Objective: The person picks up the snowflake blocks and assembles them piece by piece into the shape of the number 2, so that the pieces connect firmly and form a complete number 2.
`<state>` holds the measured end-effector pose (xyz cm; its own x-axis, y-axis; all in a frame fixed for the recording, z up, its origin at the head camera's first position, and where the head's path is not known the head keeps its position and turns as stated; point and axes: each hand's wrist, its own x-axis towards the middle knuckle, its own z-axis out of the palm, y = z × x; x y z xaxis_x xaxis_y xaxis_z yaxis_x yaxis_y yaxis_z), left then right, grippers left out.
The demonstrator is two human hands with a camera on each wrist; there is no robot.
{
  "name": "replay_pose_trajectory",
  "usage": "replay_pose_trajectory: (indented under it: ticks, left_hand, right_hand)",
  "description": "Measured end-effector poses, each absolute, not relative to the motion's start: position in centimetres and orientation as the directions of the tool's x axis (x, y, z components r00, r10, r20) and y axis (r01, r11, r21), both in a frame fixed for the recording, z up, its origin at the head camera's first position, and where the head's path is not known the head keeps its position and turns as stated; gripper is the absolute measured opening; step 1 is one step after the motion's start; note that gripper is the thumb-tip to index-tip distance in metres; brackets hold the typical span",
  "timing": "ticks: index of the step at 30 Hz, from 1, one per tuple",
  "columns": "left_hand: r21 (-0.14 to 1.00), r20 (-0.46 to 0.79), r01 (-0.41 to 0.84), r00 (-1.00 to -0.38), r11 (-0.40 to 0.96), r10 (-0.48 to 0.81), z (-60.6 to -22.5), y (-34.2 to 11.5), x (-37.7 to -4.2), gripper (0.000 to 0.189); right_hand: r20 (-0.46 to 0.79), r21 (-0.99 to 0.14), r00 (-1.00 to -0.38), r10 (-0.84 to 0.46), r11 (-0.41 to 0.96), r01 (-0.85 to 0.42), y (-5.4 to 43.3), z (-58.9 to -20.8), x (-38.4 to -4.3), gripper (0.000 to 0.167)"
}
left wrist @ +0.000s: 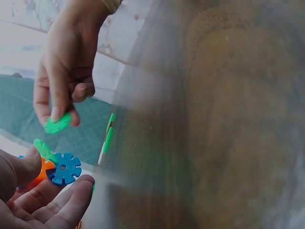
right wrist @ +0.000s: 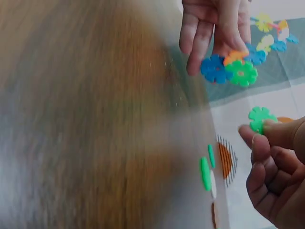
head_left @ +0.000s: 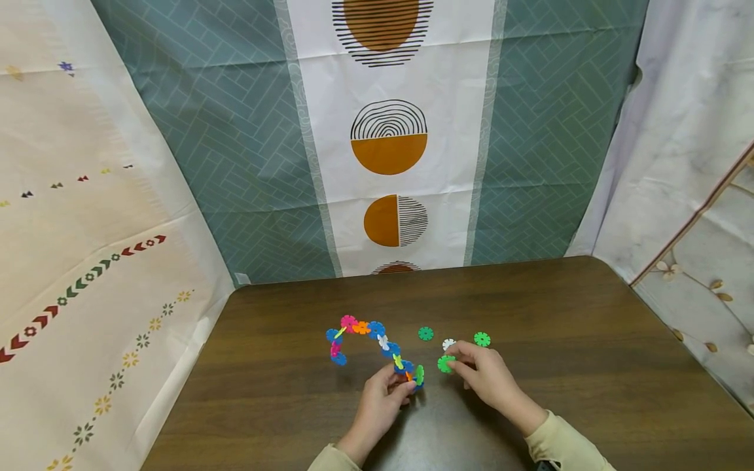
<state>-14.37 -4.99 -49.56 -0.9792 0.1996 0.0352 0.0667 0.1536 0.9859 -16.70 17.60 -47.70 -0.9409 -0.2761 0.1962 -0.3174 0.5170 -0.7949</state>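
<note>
While the left hand [head_left: 377,398] grips the near end of a disc chain [head_left: 376,329], the right hand [head_left: 489,376] pinches a green disc [head_left: 444,364] just right of it, partly hiding a white disc [head_left: 448,343]; two loose green discs [head_left: 425,333] lie farther back on the table [head_left: 265,405].

you have a narrow gap between your left hand [head_left: 377,400] and right hand [head_left: 490,377]. to its left, a winding chain of multicoloured notched plastic discs [head_left: 376,329] bars the way; ahead, two loose green plastic discs [head_left: 425,333] and one white plastic disc [head_left: 448,343] lie flat. you can pass rightward over the brown wooden table [head_left: 595,366].
</note>
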Motion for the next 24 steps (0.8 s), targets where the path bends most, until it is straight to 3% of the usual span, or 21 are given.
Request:
replay_pose_trajectory:
  ticks: [13, 24]
  left_hand:
    - [0.979, 0.052, 0.092, -0.976, 0.183, 0.212, -49.4, -4.7, -14.1, 0.016]
    - [0.984, 0.037, 0.074, -0.974, 0.159, 0.224, -49.4, -4.6, -14.2, 0.013]
  right_hand:
    - [0.293, -0.77, -0.895, -0.335, 0.472, -0.429, 15.7, -46.9, -16.4, 0.011]
    - [0.423, -0.632, -0.842, -0.335, 0.557, -0.539, 15.1, -47.1, -16.4, 0.017]
